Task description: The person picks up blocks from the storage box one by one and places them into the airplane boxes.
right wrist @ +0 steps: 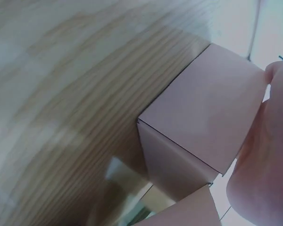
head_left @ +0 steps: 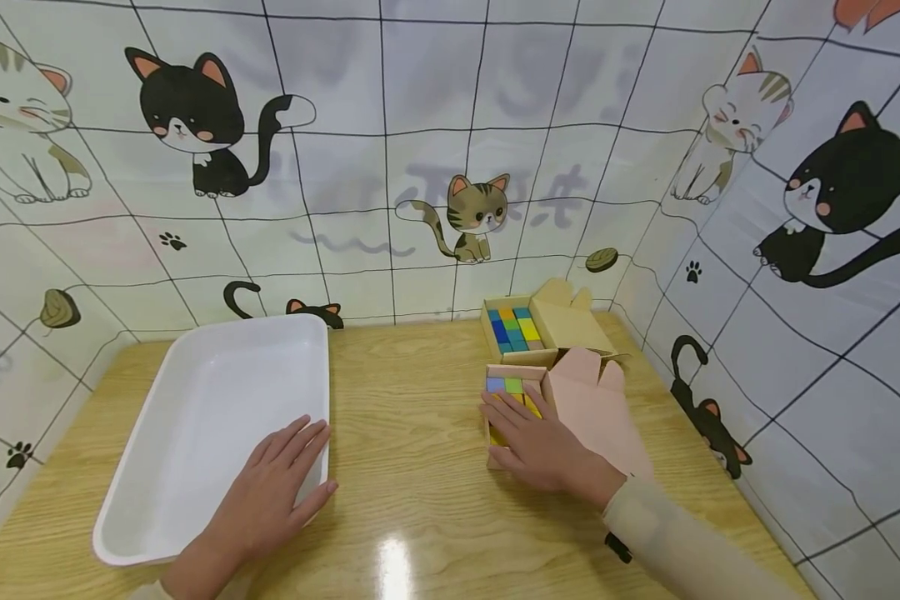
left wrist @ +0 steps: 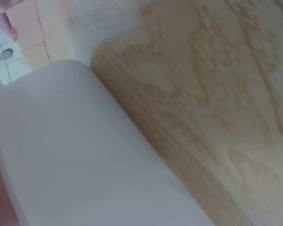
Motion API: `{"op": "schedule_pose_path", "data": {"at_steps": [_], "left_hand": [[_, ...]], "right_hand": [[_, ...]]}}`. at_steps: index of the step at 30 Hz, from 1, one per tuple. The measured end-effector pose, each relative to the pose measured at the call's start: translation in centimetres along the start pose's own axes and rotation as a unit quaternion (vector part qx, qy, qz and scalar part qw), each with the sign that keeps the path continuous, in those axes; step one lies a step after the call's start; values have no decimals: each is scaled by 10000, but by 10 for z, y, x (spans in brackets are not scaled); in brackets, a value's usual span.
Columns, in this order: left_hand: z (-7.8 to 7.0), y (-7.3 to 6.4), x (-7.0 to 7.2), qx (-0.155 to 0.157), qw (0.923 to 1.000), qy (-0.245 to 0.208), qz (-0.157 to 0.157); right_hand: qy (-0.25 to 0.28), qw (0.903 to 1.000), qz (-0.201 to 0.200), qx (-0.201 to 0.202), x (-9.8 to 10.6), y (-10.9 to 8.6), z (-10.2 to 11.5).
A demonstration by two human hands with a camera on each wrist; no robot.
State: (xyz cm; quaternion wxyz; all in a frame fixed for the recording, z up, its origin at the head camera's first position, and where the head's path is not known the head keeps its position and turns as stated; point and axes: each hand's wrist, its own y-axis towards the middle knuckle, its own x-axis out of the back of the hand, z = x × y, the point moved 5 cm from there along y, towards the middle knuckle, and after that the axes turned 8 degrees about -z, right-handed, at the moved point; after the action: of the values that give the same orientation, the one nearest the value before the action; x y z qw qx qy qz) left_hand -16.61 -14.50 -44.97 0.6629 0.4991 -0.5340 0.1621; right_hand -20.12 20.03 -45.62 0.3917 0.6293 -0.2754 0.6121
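Observation:
My left hand point(head_left: 273, 487) rests on the right rim of a large white tray point(head_left: 195, 417), fingers stretched out over its edge. In the left wrist view the tray's smooth outer wall point(left wrist: 94, 150) fills much of the picture. My right hand point(head_left: 543, 442) lies over a small pink box point(head_left: 516, 372), its fingers extended across coloured blocks point(head_left: 504, 385) inside. Blue, green and yellow blocks show around the fingers; the others are hidden under the hand. The right wrist view shows the box's pink side point(right wrist: 203, 108) beside the palm.
Behind the pink box stands a yellow box point(head_left: 487, 329) of coloured blocks, its lid point(head_left: 570, 325) folded open to the right. The pink lid point(head_left: 596, 408) also lies open rightward. Cat-patterned sheeting point(head_left: 435, 100) encloses the wooden table point(head_left: 412, 417) at the back and sides.

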Motion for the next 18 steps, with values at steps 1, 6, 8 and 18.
{"op": "schedule_pose_path", "data": {"at_steps": [1,6,8,18], "left_hand": [[0,0,0,-15,10000,2,-14],[0,-1,1,-76,9999,36,-69],[0,-1,2,-86,9999,26,-103],[1,0,0,-69,9999,-95,-92]], "right_hand": [[32,10000,23,-21,1,-3,-3],[80,10000,-16,10,2,-13,-16],[121,9999,-64,76,1,-16,-21],[427,9983,-110,377,1,-22,-38]]}}
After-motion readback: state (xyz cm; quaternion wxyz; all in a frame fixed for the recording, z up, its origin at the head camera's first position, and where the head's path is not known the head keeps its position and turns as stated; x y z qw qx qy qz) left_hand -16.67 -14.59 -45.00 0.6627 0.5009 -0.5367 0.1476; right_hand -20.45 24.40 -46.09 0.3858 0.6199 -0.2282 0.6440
